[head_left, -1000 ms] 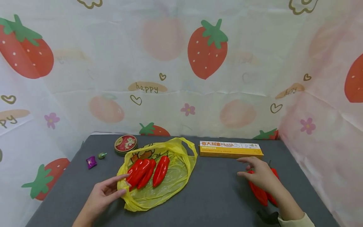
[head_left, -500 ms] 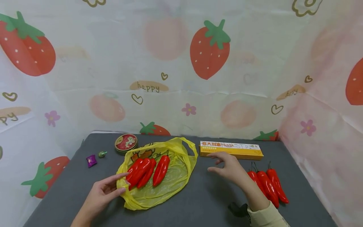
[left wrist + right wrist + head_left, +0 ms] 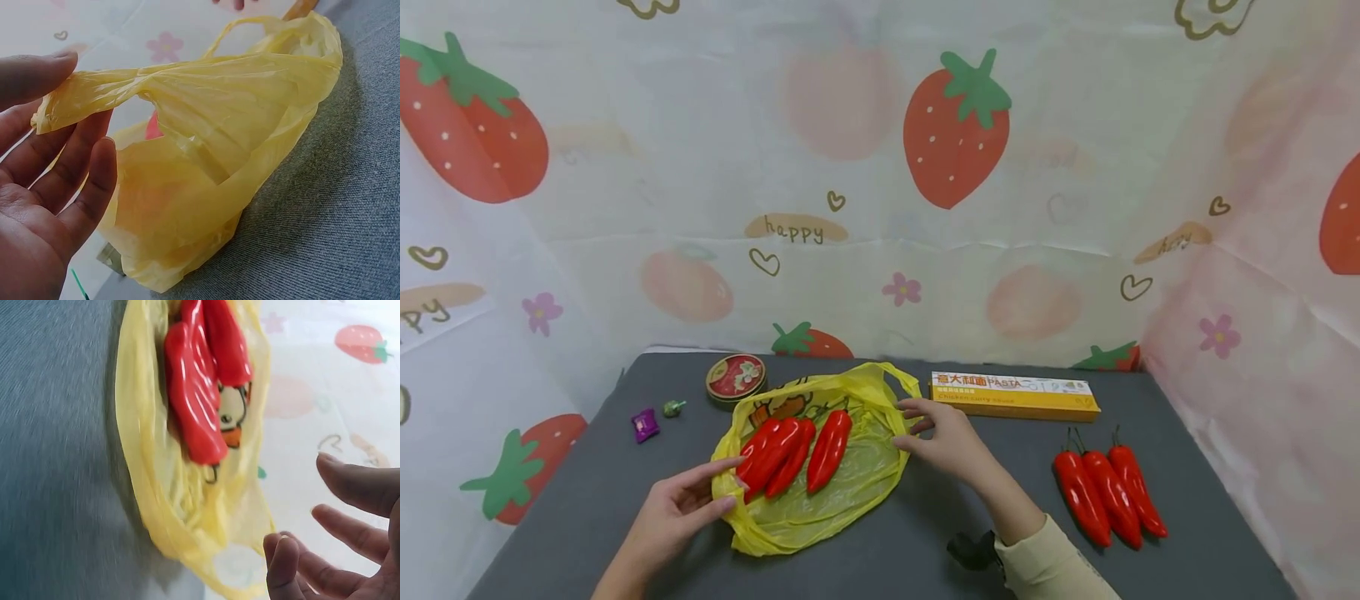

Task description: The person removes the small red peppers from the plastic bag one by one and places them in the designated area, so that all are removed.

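Note:
A yellow plastic bag (image 3: 868,487) lies on the table with its mouth facing up, several red chili peppers (image 3: 830,450) inside. At its left edge my left hand (image 3: 662,512) pinches the plastic; the left wrist view shows the thumb over the folded handle (image 3: 94,97) and fingers under it. My right hand (image 3: 951,442) hovers by the bag's right handle (image 3: 901,385), fingers and thumb spread apart. In the right wrist view nothing sits between those fingertips, which come right up to the handle loop. Three more red chili peppers (image 3: 1108,496) lie side by side on the right.
A pasta box (image 3: 1015,400) lies at the back right. At the back left are a round red tin (image 3: 735,377), a small green item (image 3: 673,408) and a purple wrapped candy (image 3: 645,426). A strawberry-print cloth (image 3: 865,208) stands behind and beside the grey table (image 3: 880,567).
My right hand has moved left from above the peppers on the right, past the front of the pasta box, to the bag's right handle. The left hand keeps its hold on the bag.

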The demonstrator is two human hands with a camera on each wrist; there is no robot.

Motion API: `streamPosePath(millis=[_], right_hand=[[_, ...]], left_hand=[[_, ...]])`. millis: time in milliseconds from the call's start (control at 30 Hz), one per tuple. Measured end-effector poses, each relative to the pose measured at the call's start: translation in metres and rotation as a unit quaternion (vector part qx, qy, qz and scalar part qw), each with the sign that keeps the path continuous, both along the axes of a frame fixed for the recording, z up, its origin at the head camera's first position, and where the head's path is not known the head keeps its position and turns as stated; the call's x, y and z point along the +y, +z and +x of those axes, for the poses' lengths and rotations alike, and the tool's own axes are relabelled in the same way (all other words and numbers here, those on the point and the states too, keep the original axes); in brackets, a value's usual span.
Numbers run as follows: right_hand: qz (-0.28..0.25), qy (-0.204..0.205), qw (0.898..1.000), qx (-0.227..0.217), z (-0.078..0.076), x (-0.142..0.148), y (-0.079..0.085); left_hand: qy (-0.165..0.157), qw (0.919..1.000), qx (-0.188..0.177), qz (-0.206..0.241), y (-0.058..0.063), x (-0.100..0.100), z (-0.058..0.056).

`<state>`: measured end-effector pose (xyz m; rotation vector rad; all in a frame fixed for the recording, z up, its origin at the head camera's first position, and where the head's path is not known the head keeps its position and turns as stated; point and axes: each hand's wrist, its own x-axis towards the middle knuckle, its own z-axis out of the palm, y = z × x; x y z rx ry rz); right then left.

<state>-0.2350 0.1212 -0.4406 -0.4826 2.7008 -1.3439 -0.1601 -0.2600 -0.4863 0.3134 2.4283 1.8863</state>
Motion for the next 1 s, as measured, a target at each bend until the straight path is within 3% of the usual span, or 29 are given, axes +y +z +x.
streamPosePath(millis=[300, 500, 767, 1000], right_hand=[[-0.022, 0.031, 0.999, -0.026, -0.015, -0.041, -0.013], [-0.029, 0.031, 0.998, -0.045, -0.030, -0.063, -0.025], [0.032, 0.014, 0.999, -0.036, -0.045, -0.089, -0.039], [0.078, -0.007, 0.996, -0.046, -0.046, -0.107, -0.049]], left_hand=[[0.004, 0.9999, 0.008, -0.006, 0.002, -0.002, 0.001], [-0.002, 1.0000, 0.005, 0.002, 0.000, 0.000, 0.000], [0.006, 1.0000, -0.001, -0.003, -0.002, 0.001, -0.001], [0.000, 1.0000, 0.000, -0.001, -0.001, -0.001, 0.000]])
